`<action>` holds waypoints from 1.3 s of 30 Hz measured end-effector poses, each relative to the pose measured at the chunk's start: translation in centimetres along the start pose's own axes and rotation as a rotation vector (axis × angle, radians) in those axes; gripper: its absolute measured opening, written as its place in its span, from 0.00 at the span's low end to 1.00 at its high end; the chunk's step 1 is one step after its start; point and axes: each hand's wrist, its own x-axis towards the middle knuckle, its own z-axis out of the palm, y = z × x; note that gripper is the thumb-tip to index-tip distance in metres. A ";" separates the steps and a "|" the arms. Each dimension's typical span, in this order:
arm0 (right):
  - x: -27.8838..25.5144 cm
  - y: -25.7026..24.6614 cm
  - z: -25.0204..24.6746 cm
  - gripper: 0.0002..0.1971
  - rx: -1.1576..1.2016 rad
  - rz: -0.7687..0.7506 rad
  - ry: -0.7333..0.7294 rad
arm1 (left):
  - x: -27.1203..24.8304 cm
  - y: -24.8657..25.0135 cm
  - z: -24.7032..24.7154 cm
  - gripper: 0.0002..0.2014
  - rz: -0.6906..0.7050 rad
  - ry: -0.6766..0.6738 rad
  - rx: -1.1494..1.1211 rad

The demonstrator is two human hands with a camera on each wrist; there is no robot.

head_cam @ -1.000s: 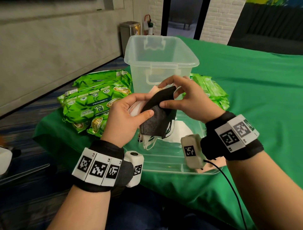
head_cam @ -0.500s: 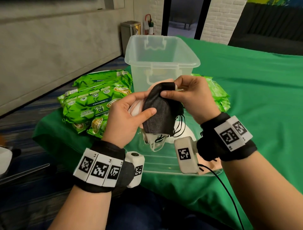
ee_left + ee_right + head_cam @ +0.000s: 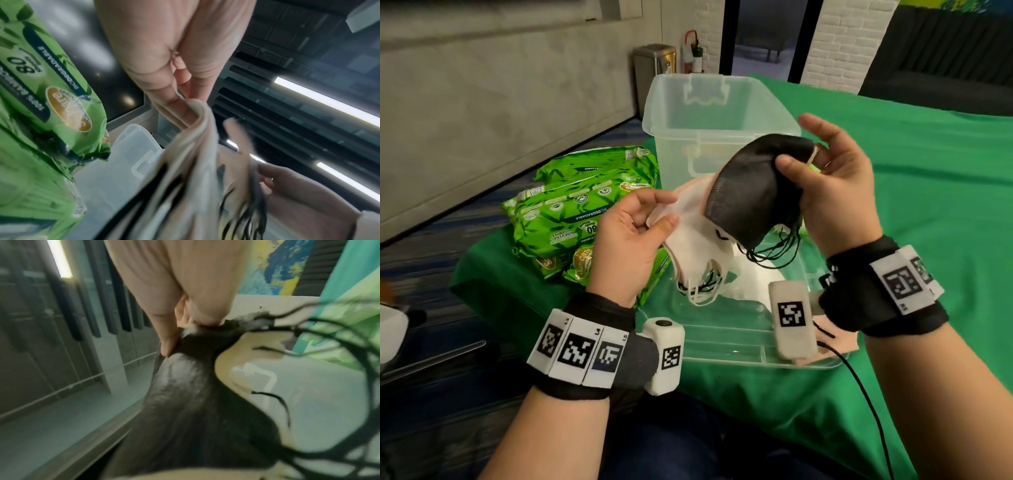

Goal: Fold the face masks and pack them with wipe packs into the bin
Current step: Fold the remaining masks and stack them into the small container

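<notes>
My right hand (image 3: 822, 164) pinches the top edge of a folded black mask (image 3: 750, 192), thumb in front, its black ear loops (image 3: 774, 253) dangling; the same black mask (image 3: 201, 402) fills the right wrist view. My left hand (image 3: 650, 216) pinches the edge of a stack of pale pink and white masks (image 3: 698, 240), which in the left wrist view show as layered folded masks (image 3: 195, 146) under the fingertips. Both bundles overlap in the air in front of the clear plastic bin (image 3: 722, 102). Green wipe packs (image 3: 571, 212) lie left of the bin.
A clear bin lid (image 3: 722, 339) lies flat on the green tablecloth (image 3: 928, 205) under my hands, with more masks (image 3: 753, 284) on it. Another green wipe pack (image 3: 815, 169) peeks out behind my right hand. The table edge drops to carpet at the left.
My right hand has lifted the black mask up and to the right, off the pale stack. My left thumb let go of the black mask and now pinches only the pale masks.
</notes>
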 end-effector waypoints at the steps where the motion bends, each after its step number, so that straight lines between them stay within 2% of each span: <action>1: 0.1 -0.2 -0.3 0.17 0.039 0.025 -0.037 | 0.0 0.0 0.0 0.16 -0.004 0.013 0.024; 4: -0.5 -0.5 -0.1 0.10 0.040 0.082 -0.229 | 0.0 -0.1 0.1 0.16 -0.040 0.059 0.046; 8: -2.1 0.7 1.3 0.04 -0.182 0.210 -0.505 | -0.1 0.3 0.7 0.14 -0.047 0.098 0.049; 9: -2.5 1.0 1.6 0.02 -0.214 0.239 -0.534 | -0.1 0.4 0.8 0.13 -0.047 0.103 0.044; 11: -2.9 1.8 2.3 0.03 -0.190 0.276 -0.482 | -0.2 0.5 0.9 0.13 -0.049 0.104 0.012; 14: -2.9 2.3 3.1 0.05 -0.019 0.322 -0.277 | -0.4 0.6 0.8 0.13 -0.078 0.081 -0.085; 16: -2.6 2.2 3.2 0.07 0.099 0.405 -0.199 | -0.5 0.6 0.9 0.14 -0.100 0.047 -0.135; 18: -2.2 2.0 3.3 0.07 0.196 0.499 -0.184 | -0.7 0.6 0.9 0.16 -0.113 0.021 -0.138; 21: -2.2 1.9 4.0 0.12 0.275 0.566 -0.191 | -0.8 0.6 1.0 0.16 -0.107 0.017 -0.125; 26: -2.5 1.9 4.6 0.07 0.271 0.467 -0.144 | -0.9 1.0 0.9 0.11 -0.129 0.069 -0.128; 30: -2.8 2.2 5.0 0.07 0.020 0.223 -0.093 | -0.7 1.6 0.4 0.09 -0.214 0.055 -0.210; 33: -3.2 2.4 5.2 0.10 -0.185 0.057 -0.131 | -0.5 1.4 0.7 0.03 -0.193 -0.016 -0.082; 35: -3.4 2.6 5.3 0.10 -0.315 -0.016 -0.148 | -0.4 1.0 0.9 0.07 -0.133 -0.011 0.029; 37: -3.8 2.9 5.3 0.08 -0.381 -0.054 -0.160 | -0.4 0.8 0.9 0.10 -0.079 0.048 0.072; 39: -4.0 2.9 5.0 0.20 -0.418 -0.021 -0.236 | -0.4 0.6 0.7 0.12 -0.054 0.131 0.069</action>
